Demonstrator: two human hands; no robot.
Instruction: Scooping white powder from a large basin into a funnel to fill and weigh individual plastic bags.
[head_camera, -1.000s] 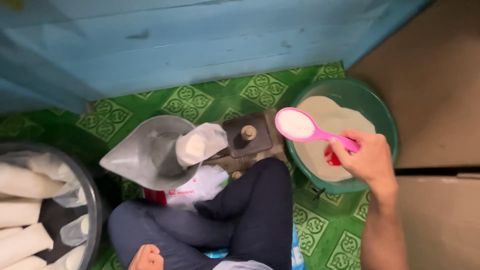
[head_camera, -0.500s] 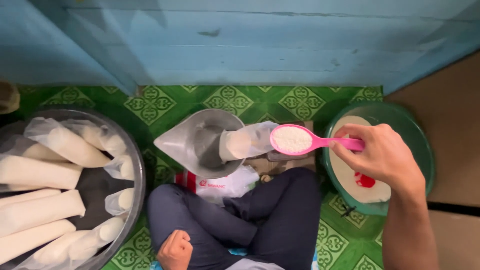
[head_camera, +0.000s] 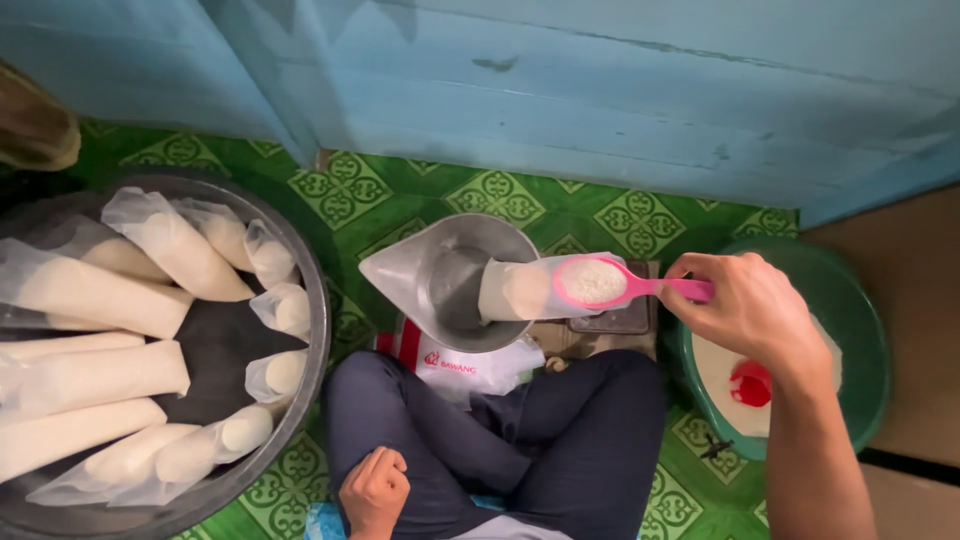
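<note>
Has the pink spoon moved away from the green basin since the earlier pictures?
Yes. The pink spoon moved left, off the green basin, and now sits above the bag in the metal scale pan.

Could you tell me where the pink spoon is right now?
Right of centre, the pink spoon is in the right hand, over the plastic bag in the metal bowl.
</note>
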